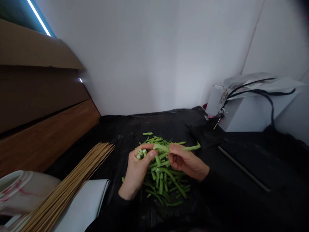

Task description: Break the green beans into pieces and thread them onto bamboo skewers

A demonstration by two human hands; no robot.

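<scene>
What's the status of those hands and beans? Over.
Left hand gripping several bean pieces. Right hand holding a longer bean. Bean pile beneath both hands. Thin sticks left, not in the way.

I grip several bean pieces (pixel 144 152) in my left fingers (pixel 151 155) and a long bean (pixel 162 148) in my right fingers (pixel 178 150), above a pile (pixel 161 185) on the black worktop (pixel 130 125). Sticks (pixel 72 180) lie left.
</scene>
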